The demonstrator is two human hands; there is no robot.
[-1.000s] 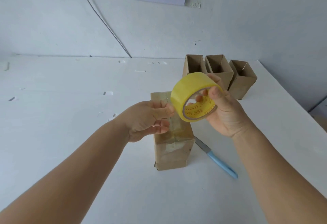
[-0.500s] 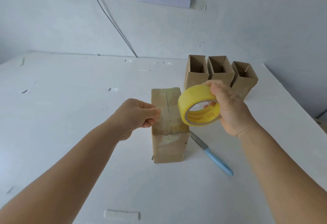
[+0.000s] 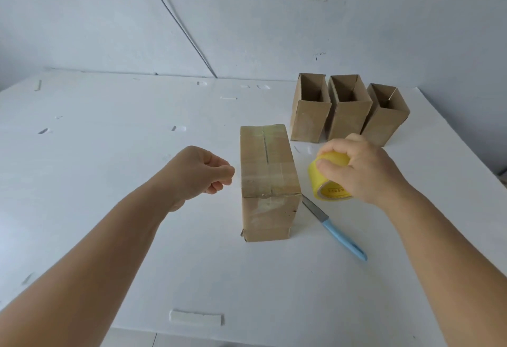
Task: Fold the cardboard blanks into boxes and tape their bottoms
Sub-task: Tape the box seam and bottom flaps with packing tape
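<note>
The box (image 3: 267, 179) is stood upside down on the white table (image 3: 109, 182), its taped bottom facing up, with clear tape laid along the centre seam and down the near face. The roll of tape (image 3: 327, 179) is gripped by the right hand (image 3: 365, 168), fingers curled over its yellow rim, just to the right of the box and above the knife (image 3: 333, 227), which lies on the table with its blue handle toward the viewer. The left hand (image 3: 201, 174) is held just left of the box with fingers curled inward; nothing is seen in its grasp. Three finished boxes (image 3: 348, 112) are lined up open-side up toward the far right of the table, well apart from the work. The box is judged to be light, empty and fairly stiff, but liable to dent at the walls if squeezed; it is best taken by two opposite long sides near the corners, where the folds give rigidity. The taped surface is expected to be slick. Printed lettering is visible on the roll's inner core, but it is too small to be read.
</note>
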